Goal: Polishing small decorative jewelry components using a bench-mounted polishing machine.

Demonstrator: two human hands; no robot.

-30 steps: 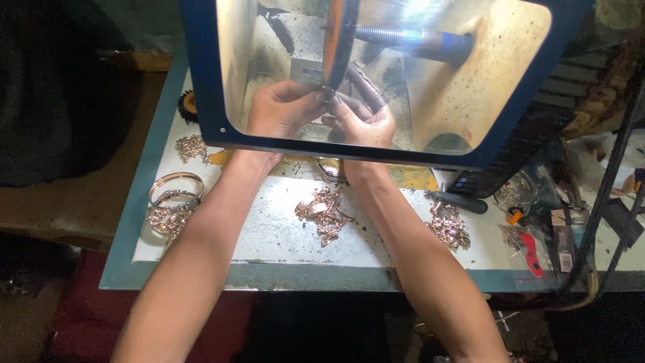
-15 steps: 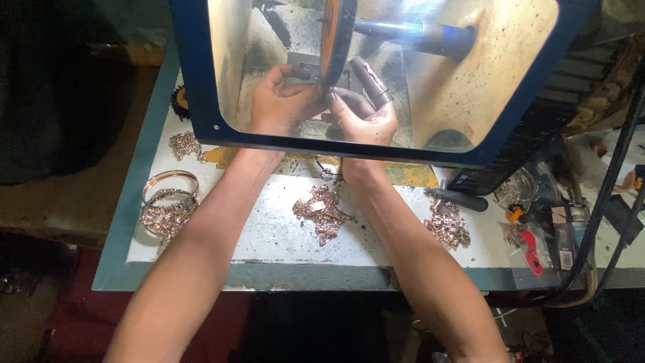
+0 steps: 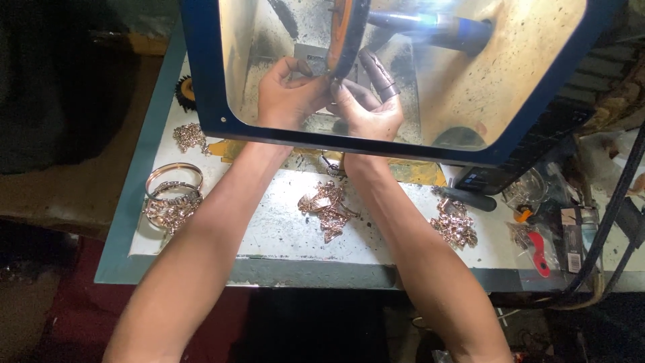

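Fingertips of the left hand point(image 3: 290, 94) and right hand point(image 3: 366, 111) pinch together on a small piece, barely visible, at the polishing wheel point(image 3: 344, 33) behind the shield point(image 3: 201, 81); light, steady pressure seems wisest.

Both your forearms reach up and away from you, bare to the elbows, converging as they go. Your left hand point(image 3: 290, 94) is curled, knuckles up, fingers bent inward with the tips pinched toward the thumb. Your right hand point(image 3: 366, 111) sits just beside it, touching or nearly touching at the fingertips, its fingers also pinched. The right index finger point(image 3: 378, 72) sticks up, wrapped in a dark protective cot. Both wrists are slightly bent.
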